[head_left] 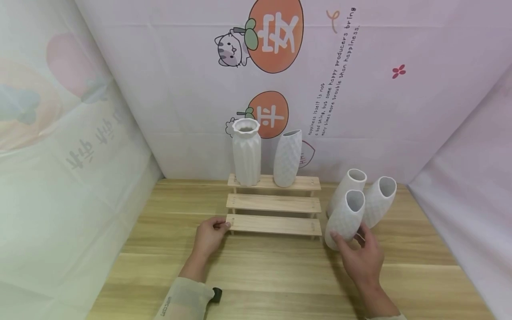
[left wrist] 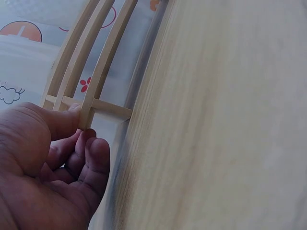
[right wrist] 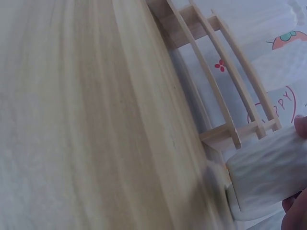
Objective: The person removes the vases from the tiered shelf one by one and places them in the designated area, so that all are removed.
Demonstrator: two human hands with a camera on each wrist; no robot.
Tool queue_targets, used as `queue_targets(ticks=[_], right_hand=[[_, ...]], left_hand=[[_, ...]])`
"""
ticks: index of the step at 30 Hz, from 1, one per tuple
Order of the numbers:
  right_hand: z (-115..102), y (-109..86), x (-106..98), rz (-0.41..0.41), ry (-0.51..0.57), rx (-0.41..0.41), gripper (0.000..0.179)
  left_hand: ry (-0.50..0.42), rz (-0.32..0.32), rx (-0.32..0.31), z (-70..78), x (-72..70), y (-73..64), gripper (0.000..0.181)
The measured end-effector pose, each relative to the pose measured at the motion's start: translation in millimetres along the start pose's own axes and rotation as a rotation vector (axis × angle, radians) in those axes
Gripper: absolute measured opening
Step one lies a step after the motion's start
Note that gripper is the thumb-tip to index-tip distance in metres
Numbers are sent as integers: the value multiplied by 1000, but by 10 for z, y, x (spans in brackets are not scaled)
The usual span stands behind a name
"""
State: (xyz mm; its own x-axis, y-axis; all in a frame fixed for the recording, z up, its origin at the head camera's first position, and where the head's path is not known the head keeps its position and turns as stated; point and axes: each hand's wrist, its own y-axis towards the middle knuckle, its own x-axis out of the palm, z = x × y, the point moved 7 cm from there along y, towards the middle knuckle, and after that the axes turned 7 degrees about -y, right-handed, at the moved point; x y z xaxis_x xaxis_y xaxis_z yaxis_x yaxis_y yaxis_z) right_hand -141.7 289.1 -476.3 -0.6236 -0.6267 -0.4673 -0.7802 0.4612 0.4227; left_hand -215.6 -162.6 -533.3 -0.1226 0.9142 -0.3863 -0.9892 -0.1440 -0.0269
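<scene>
A three-tier wooden stand [head_left: 274, 203] rests on the table. My left hand [head_left: 210, 236] pinches the left end of its lowest shelf [head_left: 276, 225], the thumb on top and fingers beneath, as the left wrist view shows. My right hand [head_left: 363, 260] grips a white textured vase [head_left: 345, 221] low on its body, to the right of the stand. Behind that vase stand two more white vases, one [head_left: 354, 181] farther back and one [head_left: 379, 202] to the right. On the top shelf are a white fluted vase [head_left: 247, 155] and a white vase with a slanted mouth [head_left: 288, 158].
The wooden table [head_left: 256, 275] runs back to a white printed cloth [head_left: 360, 98] hung behind the stand. Further white cloth walls [head_left: 80, 213] flank the table left and right. A dark object [head_left: 216, 295] sits at the left sleeve.
</scene>
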Motion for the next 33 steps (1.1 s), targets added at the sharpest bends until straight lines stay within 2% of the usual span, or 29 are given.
queue_targets(ticks=[12, 21, 33], right_hand=[[77, -48, 35, -18, -20, -18, 66], [147, -19, 51, -16, -53, 7, 68], [167, -20, 46, -45, -6, 71, 72]], left_hand=[[13, -6, 0, -32, 6, -16, 25], [21, -3, 14, 7, -2, -10, 25], [23, 1, 3, 3, 5, -5, 25]])
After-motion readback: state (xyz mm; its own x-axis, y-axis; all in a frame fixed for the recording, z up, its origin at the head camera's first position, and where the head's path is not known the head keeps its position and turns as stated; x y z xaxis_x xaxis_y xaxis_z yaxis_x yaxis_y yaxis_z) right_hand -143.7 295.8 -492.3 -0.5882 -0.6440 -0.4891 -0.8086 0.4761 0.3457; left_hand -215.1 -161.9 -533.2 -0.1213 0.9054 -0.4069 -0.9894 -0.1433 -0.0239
